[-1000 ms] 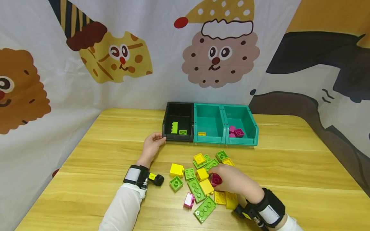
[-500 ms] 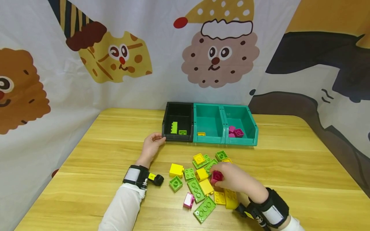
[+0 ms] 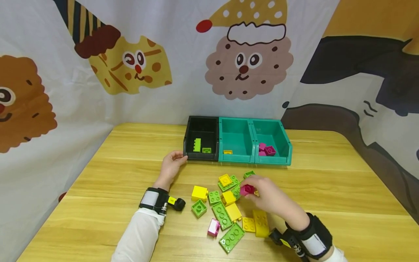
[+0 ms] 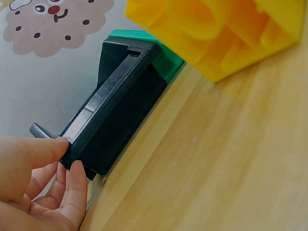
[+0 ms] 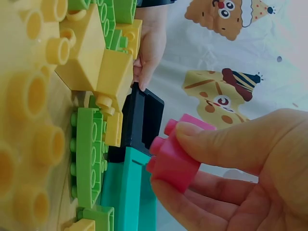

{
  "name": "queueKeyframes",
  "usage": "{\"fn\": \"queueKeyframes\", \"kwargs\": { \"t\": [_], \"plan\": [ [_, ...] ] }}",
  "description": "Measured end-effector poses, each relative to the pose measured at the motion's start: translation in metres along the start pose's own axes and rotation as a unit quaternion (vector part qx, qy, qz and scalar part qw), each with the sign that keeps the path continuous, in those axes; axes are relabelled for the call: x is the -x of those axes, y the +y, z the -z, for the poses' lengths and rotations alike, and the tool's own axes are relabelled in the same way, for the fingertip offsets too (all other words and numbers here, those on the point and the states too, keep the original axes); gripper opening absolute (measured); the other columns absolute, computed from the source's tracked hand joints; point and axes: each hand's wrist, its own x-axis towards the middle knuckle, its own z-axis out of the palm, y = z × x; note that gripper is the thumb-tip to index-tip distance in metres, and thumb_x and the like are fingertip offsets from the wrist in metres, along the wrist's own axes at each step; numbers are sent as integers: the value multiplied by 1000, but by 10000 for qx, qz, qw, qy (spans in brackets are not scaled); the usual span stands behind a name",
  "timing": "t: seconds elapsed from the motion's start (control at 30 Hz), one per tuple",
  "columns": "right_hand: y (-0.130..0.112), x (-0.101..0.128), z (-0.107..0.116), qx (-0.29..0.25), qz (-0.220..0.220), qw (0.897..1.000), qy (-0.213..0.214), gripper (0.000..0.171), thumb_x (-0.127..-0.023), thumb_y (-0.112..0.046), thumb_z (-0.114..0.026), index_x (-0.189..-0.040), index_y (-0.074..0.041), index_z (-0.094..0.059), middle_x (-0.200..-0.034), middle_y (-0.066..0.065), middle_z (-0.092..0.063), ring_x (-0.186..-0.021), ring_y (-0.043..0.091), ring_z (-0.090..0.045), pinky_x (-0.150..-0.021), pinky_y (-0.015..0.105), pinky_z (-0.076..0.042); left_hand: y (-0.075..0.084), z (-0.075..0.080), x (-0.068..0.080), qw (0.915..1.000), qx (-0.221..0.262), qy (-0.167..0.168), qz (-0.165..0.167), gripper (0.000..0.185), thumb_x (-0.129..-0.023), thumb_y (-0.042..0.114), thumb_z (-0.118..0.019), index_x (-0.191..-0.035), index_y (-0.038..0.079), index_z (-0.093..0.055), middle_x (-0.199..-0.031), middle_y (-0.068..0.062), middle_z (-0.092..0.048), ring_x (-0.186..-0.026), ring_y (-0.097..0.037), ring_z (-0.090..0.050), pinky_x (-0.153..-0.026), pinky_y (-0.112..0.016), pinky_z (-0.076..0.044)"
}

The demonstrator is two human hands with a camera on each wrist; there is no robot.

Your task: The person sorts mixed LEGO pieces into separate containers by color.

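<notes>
My right hand (image 3: pixel 270 193) pinches a pink toy brick (image 5: pixel 177 156) between thumb and fingers, just above the pile. In the head view that brick (image 3: pixel 247 190) shows its hollow underside. My left hand (image 3: pixel 171 167) grips the near left corner of the black bin (image 4: pixel 113 96), thumb on the rim and fingertips against the side. Green bricks lie in the black bin. A yellow brick (image 3: pixel 228 152) is in the middle teal bin (image 3: pixel 236 127), and pink bricks (image 3: pixel 270 150) are in the right teal bin (image 3: pixel 286 145).
Loose bricks cover the table (image 3: pixel 131 203) between the hands: green ones (image 3: pixel 232 237), yellow ones (image 3: pixel 200 193) and a pink one (image 3: pixel 214 227) with a white face. The joined bins stand at the table's back, before a printed cloth (image 3: pixel 183 102).
My right hand has lifted the pink brick out of the pile and moved slightly away from me, toward the bins. My left hand stays at the black bin's corner.
</notes>
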Motion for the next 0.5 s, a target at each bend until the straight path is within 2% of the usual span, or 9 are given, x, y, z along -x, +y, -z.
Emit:
{"fn": "queueKeyframes", "kwargs": {
  "t": [0.13, 0.3, 0.5],
  "plan": [
    [0, 0, 0, 90, -40, 9995, 305, 26, -74, 7, -73, -97, -4, -67, -91, 1, -65, -81, 13, -60, -71, 26, -55, 0, 0, 0, 10000, -20, -9, 10, 26, -89, 7, -64, -113, -5, -59, -106, -16, -60, -92, -17, -56, -80, -22, -48],
    [1, -2, 3, 153, -184, 9985, 489, 26, -75, 4, -74, -99, -3, -67, -96, 5, -67, -85, 18, -62, -75, 33, -56, -1, 1, -1, 10000, -40, 5, 55, 27, -90, 8, -63, -114, -4, -59, -108, -16, -60, -94, -18, -56, -82, -24, -48],
    [14, -4, 12, 16, -462, 9955, 833, 25, -76, 6, -73, -99, -1, -67, -98, 12, -67, -85, 23, -62, -71, 37, -57, 0, 0, 1, 9999, -103, 26, 42, 27, -89, 8, -64, -114, -4, -59, -109, -17, -60, -97, -21, -56, -81, -23, -48]
  ]
}}
